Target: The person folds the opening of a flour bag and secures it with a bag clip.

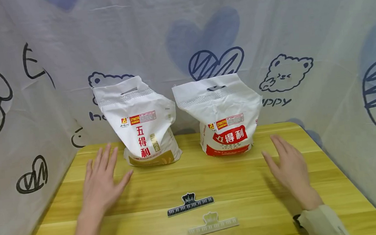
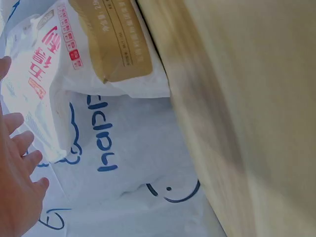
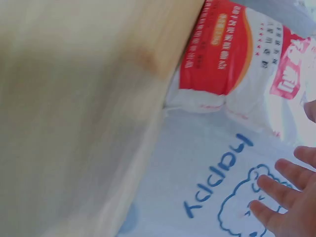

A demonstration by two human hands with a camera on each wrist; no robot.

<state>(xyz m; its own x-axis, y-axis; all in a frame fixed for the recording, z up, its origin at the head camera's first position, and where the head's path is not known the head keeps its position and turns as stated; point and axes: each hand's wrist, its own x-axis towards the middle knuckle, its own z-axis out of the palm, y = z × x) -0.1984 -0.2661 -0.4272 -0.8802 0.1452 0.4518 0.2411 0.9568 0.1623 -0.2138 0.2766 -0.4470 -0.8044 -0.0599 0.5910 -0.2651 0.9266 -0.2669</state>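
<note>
Two white flour bags with carry-handle slots stand side by side at the back of the table. The left flour bag (image 1: 147,128) has a gold lower band; the right flour bag (image 1: 225,118) has a red label and red band. My left hand (image 1: 101,181), fingers spread, is in front and to the left of the gold-banded bag, apart from it. On the other side my right hand (image 1: 289,164) is held right of the red-labelled bag, fingers extended, holding nothing. Between the hands lie a black piano-key clip (image 1: 190,205) and a pale piano-key clip (image 1: 212,226).
The wooden table (image 1: 143,226) carries the bags and clips. Behind and at both sides hangs a white cloth (image 1: 154,34) with blue hearts and bear drawings, close to the table's back edge. A dark band shows at each wrist beside the light sleeves.
</note>
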